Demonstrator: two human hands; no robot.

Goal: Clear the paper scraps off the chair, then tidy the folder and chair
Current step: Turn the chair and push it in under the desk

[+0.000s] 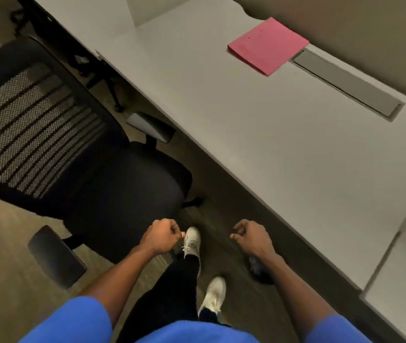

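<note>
Office corner, brown carpet floor (4, 233), frame blurred.

Far left: black mesh-back office chair (113, 184), seat bare, no paper scraps visible on it; it sits turned out from desk.

Left hand (160, 237) loosely clenched, holds nothing visible.

Right hand (252, 237) fingers (236, 231) curled, empty.

Judgement: scraps done; next push chair in by seat edge or backrest, slowly.

Obstacles: own white sneakers (192, 240), chair armrest (56, 256).

Far right: flat pink paper folder (267, 45) closed on pale grey tabletop (259, 144), well apart from both hands.

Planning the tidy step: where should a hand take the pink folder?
Take the pink folder by its near corner, coming in from the desk's front edge. It lies flat and closed; that corner points at the person with bare surface around it. Fingers can slide under.
</note>
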